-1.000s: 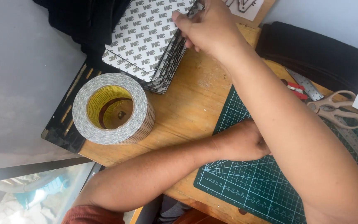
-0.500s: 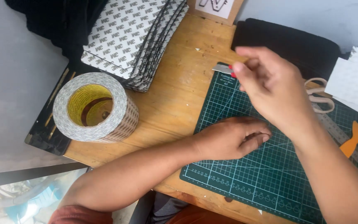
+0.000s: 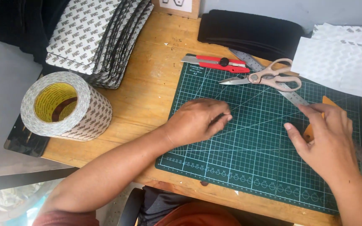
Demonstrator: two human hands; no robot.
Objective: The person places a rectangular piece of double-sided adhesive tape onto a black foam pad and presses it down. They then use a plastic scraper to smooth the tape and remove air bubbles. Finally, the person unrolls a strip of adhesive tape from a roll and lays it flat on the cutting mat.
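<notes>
Green cutting mat (image 3: 248,167) lay on the wooden table (image 3: 147,92), and both hands rested on it. The left hand (image 3: 197,121) pressed flat near the mat's middle, fingers loosely curled and pinching nothing I could make out. The right hand (image 3: 327,140) lay spread beside an orange scraper (image 3: 329,102), its fingers over a steel ruler (image 3: 290,93). Scissors (image 3: 269,77) and a red utility knife (image 3: 216,63) sat along the mat's far edge. A large tape roll (image 3: 63,106) stood well to the left.

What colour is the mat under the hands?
The mat is dark green with a pale grid of lines, seen clearly in the head view.
</notes>
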